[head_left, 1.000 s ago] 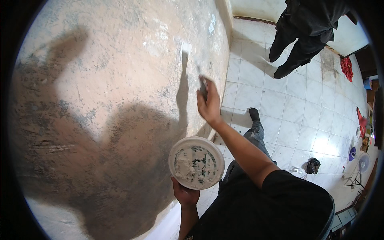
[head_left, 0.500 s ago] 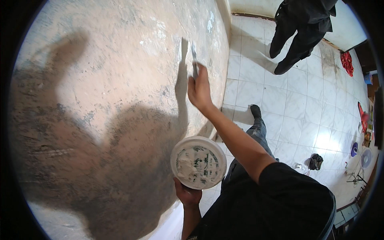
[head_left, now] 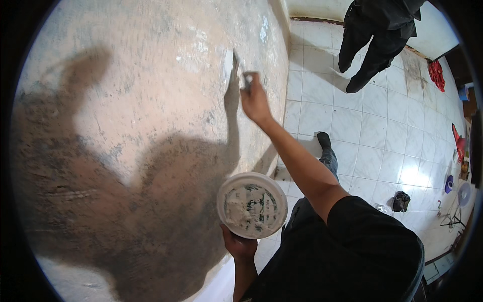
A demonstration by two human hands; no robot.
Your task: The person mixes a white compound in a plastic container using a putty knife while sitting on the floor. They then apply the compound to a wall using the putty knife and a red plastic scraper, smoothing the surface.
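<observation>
The rough, mottled wall (head_left: pixel 126 100) took up the most room, and along its right edge ran the pale tiled floor (head_left: pixel 382 146). Near the floor's far edge stood another person (head_left: pixel 372 48) in dark clothes, well apart from the work.

Next in size came the round white lid (head_left: pixel 251 176), just beside the lower right part of the wall. It faced upward, probably so that the soft whitish paste (head_left: pixel 236 209) lying mainly toward its left edge would not slide off, and being close to the wall it kept the paste within easy reach.

The left hand (head_left: pixel 240 245) had hold of the lid at its lower edge, thumb against the rim; the other fingers were hidden underneath, so how far they curled I cannot tell. That grip seemed to leave the lid's upper face free.

The right hand (head_left: pixel 255 100) was raised near the wall's right edge, fingers closed round a slim grey tool (head_left: pixel 247 79) — apparently gripped low so that its far end could point at the wall. That end was blurred, and whether it touched the wall I cannot tell. Just beyond it — toward the wall's upper right — showed a small white patch (head_left: pixel 228 61)
</observation>
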